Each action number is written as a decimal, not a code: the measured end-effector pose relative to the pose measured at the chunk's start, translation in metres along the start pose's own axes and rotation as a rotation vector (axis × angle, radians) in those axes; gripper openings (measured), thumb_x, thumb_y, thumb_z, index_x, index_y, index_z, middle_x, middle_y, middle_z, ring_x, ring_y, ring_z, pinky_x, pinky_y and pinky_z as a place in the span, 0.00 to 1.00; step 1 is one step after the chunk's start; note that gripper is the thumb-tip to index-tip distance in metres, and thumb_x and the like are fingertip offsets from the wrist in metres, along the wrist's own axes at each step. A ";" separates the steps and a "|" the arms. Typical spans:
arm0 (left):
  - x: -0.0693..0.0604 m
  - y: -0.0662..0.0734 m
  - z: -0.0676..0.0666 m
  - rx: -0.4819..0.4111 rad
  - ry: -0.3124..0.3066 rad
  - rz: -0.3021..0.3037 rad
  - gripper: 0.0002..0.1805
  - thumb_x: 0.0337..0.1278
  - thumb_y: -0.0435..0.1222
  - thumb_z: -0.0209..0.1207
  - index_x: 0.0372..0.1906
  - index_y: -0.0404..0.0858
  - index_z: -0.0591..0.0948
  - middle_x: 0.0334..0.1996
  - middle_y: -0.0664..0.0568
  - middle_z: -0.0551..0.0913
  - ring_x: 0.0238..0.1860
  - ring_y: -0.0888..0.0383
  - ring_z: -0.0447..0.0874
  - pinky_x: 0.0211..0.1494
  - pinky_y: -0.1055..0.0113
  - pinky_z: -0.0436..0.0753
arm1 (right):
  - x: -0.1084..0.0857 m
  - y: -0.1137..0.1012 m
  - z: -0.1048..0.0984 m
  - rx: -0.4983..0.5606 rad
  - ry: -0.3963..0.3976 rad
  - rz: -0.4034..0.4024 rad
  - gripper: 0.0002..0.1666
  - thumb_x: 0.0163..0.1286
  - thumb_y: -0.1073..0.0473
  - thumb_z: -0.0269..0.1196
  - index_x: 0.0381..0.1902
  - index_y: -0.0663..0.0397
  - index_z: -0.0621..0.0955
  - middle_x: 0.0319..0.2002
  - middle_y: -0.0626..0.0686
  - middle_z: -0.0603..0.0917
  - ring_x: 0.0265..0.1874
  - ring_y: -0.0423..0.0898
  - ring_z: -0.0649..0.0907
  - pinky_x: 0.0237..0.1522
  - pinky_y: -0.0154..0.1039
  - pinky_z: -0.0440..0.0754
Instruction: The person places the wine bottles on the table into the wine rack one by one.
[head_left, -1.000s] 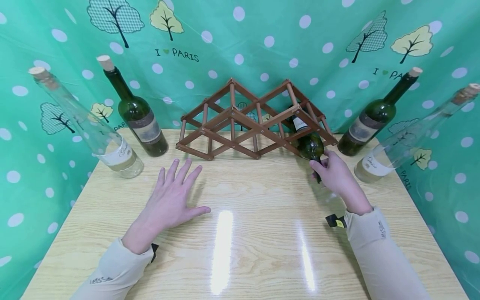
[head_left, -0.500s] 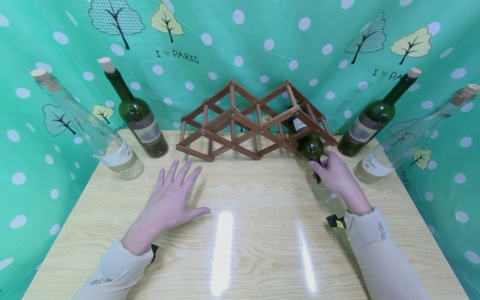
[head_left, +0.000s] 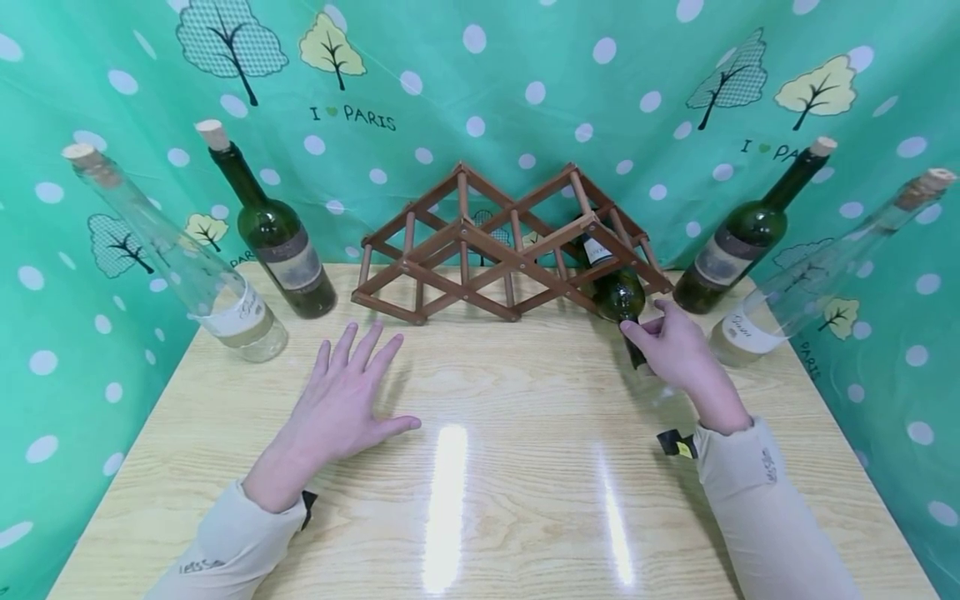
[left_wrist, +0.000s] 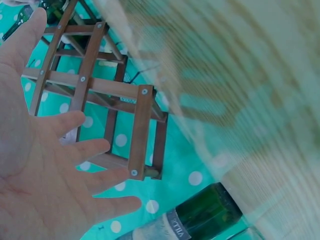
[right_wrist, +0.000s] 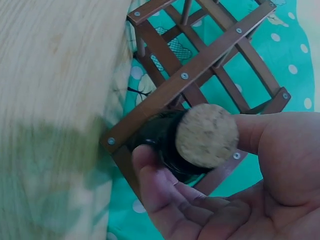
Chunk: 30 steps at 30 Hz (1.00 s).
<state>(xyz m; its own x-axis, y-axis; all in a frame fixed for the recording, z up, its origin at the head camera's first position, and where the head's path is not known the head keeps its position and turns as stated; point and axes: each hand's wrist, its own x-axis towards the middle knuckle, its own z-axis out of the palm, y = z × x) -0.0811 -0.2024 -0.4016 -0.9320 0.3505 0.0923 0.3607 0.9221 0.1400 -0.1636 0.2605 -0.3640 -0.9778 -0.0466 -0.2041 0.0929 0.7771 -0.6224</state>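
A dark green corked wine bottle [head_left: 619, 293] lies in the right end of the brown wooden wine rack [head_left: 465, 298], its neck pointing toward me. My right hand [head_left: 678, 350] has thumb and fingers curled around that neck. Close up in the right wrist view, the cork [right_wrist: 207, 136] shows between the thumb and the bent fingers [right_wrist: 165, 192]. My left hand [head_left: 341, 400] is spread at the left, in front of the rack, holding nothing. In the left wrist view its palm [left_wrist: 45, 165] and straight fingers show, with the rack behind them.
At the left stand a clear bottle [head_left: 236, 312] and a green bottle [head_left: 288, 258]. Another green bottle [head_left: 731, 246] and a clear bottle [head_left: 757, 325] stand at the right. A green dotted curtain [head_left: 510, 50] hangs behind the wooden table [head_left: 517, 500].
My right hand has shifted slightly right and its fingers look a little looser, baring more of the bottle's neck. The bottle stays in the rack. My left hand stays put.
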 end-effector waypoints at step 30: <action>0.009 0.004 -0.009 -0.014 0.049 0.014 0.66 0.46 0.75 0.68 0.84 0.42 0.60 0.84 0.37 0.53 0.82 0.28 0.46 0.75 0.23 0.53 | -0.053 -0.012 -0.052 -0.024 0.280 -0.041 0.55 0.82 0.36 0.54 0.85 0.66 0.46 0.65 0.74 0.75 0.63 0.73 0.77 0.50 0.68 0.82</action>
<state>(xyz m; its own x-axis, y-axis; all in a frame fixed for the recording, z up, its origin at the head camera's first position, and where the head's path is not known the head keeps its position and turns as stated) -0.0875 -0.1975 -0.3914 -0.9243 0.3542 0.1424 0.3740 0.9148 0.1522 -0.1223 0.2857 -0.3064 -0.9948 0.0940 0.0396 0.0508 0.7930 -0.6071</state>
